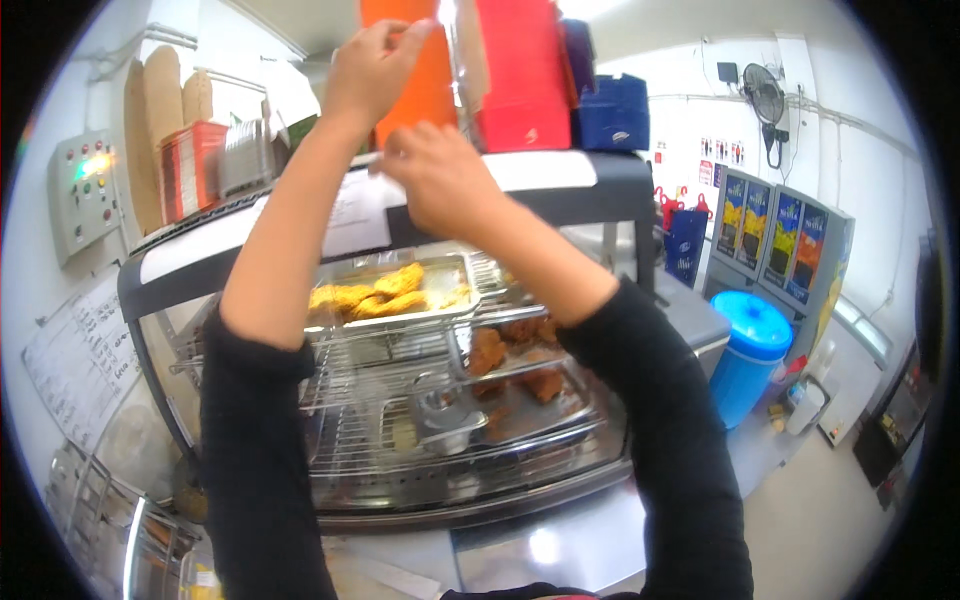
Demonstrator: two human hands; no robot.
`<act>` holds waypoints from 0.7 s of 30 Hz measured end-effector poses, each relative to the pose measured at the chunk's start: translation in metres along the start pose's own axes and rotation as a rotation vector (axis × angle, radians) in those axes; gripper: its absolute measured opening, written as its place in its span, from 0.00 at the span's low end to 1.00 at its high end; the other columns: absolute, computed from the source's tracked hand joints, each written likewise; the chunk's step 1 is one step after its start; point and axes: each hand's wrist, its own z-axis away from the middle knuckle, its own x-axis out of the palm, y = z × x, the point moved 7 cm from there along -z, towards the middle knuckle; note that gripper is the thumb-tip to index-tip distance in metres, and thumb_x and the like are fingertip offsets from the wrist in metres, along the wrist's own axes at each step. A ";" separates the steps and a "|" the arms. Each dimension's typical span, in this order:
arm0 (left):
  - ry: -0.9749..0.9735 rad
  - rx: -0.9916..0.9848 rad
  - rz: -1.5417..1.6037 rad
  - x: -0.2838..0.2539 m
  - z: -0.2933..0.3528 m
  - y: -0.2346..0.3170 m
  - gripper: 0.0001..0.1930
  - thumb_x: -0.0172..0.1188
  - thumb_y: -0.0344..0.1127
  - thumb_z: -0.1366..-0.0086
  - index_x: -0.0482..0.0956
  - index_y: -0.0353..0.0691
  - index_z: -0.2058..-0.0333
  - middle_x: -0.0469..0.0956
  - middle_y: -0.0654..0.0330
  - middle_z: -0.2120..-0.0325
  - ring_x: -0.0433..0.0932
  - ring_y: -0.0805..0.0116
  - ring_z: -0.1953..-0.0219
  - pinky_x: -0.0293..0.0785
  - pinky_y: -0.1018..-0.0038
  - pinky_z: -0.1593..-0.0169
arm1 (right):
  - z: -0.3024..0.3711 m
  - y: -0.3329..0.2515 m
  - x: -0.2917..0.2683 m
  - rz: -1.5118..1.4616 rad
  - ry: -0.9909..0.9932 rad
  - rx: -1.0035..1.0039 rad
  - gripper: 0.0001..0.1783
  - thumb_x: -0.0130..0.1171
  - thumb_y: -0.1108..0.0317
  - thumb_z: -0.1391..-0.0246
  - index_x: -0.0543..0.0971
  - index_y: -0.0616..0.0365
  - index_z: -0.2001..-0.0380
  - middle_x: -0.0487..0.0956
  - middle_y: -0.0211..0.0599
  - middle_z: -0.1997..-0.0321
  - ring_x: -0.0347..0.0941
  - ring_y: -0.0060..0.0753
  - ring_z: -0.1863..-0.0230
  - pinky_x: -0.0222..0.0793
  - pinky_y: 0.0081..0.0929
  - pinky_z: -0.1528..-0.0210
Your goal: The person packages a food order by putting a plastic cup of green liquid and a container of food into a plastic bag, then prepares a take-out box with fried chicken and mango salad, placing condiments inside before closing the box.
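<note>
At the top centre of the frame, I have the orange carton (428,88) over the display cabinet (545,171), beside a red carton (525,85). The left hand (368,75) curls at its left edge; the right hand (440,183) bends near its base, blurred. I cannot tell whether either grip is clamped or loose. A sideways knock could, I judge, topple these tall cartons. The paper notice (356,217) is too blurred to read; the drinks dispenser (778,245) bears lettered panels, the whiteboard (85,350) handwriting
</note>
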 end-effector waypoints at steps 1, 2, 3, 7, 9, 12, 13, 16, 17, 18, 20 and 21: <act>0.058 -0.045 0.035 0.018 -0.017 0.003 0.24 0.52 0.54 0.47 0.75 0.35 0.67 0.74 0.49 0.71 0.73 0.55 0.63 0.68 0.68 0.60 | 0.012 -0.011 -0.014 0.047 0.035 -0.139 0.12 0.50 0.74 0.66 0.75 0.53 0.72 0.68 0.33 0.70 0.64 0.34 0.64 0.59 0.28 0.63; 0.074 -0.038 0.012 0.037 -0.034 0.001 0.24 0.52 0.54 0.47 0.75 0.35 0.67 0.74 0.49 0.71 0.73 0.55 0.63 0.68 0.68 0.60 | 0.023 -0.018 -0.023 -0.029 -0.022 -0.175 0.10 0.51 0.72 0.66 0.74 0.52 0.74 0.68 0.31 0.72 0.64 0.32 0.65 0.60 0.28 0.65; 0.157 -0.040 -0.239 0.054 -0.049 -0.005 0.23 0.53 0.52 0.48 0.75 0.34 0.67 0.75 0.49 0.71 0.73 0.54 0.62 0.68 0.68 0.60 | 0.037 -0.023 -0.034 -0.064 -0.103 -0.222 0.09 0.52 0.70 0.66 0.73 0.51 0.74 0.68 0.30 0.72 0.64 0.30 0.66 0.61 0.27 0.66; 0.057 -0.258 -0.427 0.085 -0.072 -0.016 0.15 0.52 0.41 0.47 0.75 0.35 0.68 0.75 0.47 0.73 0.74 0.52 0.64 0.69 0.64 0.61 | 0.079 0.025 -0.082 -0.029 -0.237 -0.255 0.07 0.52 0.72 0.63 0.76 0.51 0.76 0.69 0.30 0.71 0.66 0.29 0.66 0.63 0.27 0.63; 0.076 -0.240 -0.433 0.073 -0.065 -0.016 0.14 0.50 0.40 0.47 0.75 0.37 0.67 0.75 0.48 0.71 0.74 0.52 0.64 0.68 0.62 0.61 | 0.064 0.062 -0.106 0.151 -0.224 -0.210 0.08 0.52 0.71 0.63 0.76 0.52 0.75 0.69 0.32 0.71 0.67 0.30 0.63 0.64 0.28 0.61; 0.111 -0.168 -0.380 0.071 -0.055 0.002 0.12 0.49 0.38 0.47 0.75 0.39 0.66 0.75 0.48 0.70 0.74 0.51 0.65 0.68 0.62 0.61 | 0.017 0.129 -0.136 0.173 -0.173 0.010 0.10 0.49 0.72 0.57 0.76 0.55 0.69 0.73 0.37 0.61 0.68 0.33 0.58 0.65 0.31 0.54; 0.137 -0.126 -0.339 0.070 -0.050 0.011 0.11 0.49 0.37 0.47 0.75 0.39 0.67 0.75 0.48 0.71 0.74 0.51 0.66 0.68 0.62 0.62 | -0.002 0.146 -0.150 0.189 -0.166 0.100 0.10 0.48 0.68 0.52 0.75 0.56 0.66 0.73 0.38 0.58 0.68 0.34 0.55 0.64 0.32 0.52; 0.154 -0.054 -0.340 0.045 -0.036 0.023 0.11 0.50 0.34 0.48 0.72 0.35 0.67 0.75 0.47 0.73 0.74 0.50 0.67 0.68 0.63 0.63 | -0.079 0.159 -0.181 -0.117 0.107 0.018 0.10 0.49 0.67 0.53 0.74 0.58 0.67 0.77 0.44 0.71 0.74 0.40 0.68 0.69 0.31 0.64; 0.154 -0.008 -0.254 0.060 -0.034 0.035 0.11 0.51 0.32 0.50 0.70 0.33 0.68 0.74 0.46 0.75 0.73 0.49 0.68 0.67 0.62 0.64 | -0.089 0.168 -0.199 -0.050 0.252 -0.024 0.11 0.49 0.67 0.53 0.73 0.56 0.65 0.77 0.44 0.69 0.74 0.42 0.67 0.70 0.32 0.65; 0.163 -0.004 -0.252 0.061 -0.030 0.047 0.11 0.51 0.32 0.50 0.70 0.33 0.68 0.74 0.46 0.75 0.73 0.49 0.68 0.67 0.62 0.64 | -0.102 0.191 -0.199 0.055 0.329 -0.061 0.14 0.49 0.66 0.53 0.72 0.54 0.61 0.76 0.45 0.65 0.73 0.45 0.64 0.70 0.34 0.65; 0.182 -0.006 -0.121 0.056 -0.027 0.070 0.16 0.52 0.31 0.51 0.67 0.32 0.62 0.72 0.44 0.69 0.72 0.48 0.65 0.67 0.63 0.60 | -0.132 0.215 -0.184 0.091 0.291 0.034 0.15 0.48 0.66 0.54 0.71 0.54 0.60 0.75 0.47 0.64 0.73 0.47 0.65 0.70 0.35 0.67; 0.189 -0.004 -0.122 0.055 -0.037 0.078 0.16 0.52 0.31 0.51 0.67 0.32 0.62 0.72 0.44 0.69 0.72 0.48 0.65 0.67 0.63 0.60 | -0.145 0.228 -0.179 0.133 0.251 0.141 0.16 0.48 0.66 0.54 0.70 0.55 0.58 0.75 0.49 0.62 0.73 0.48 0.66 0.70 0.35 0.69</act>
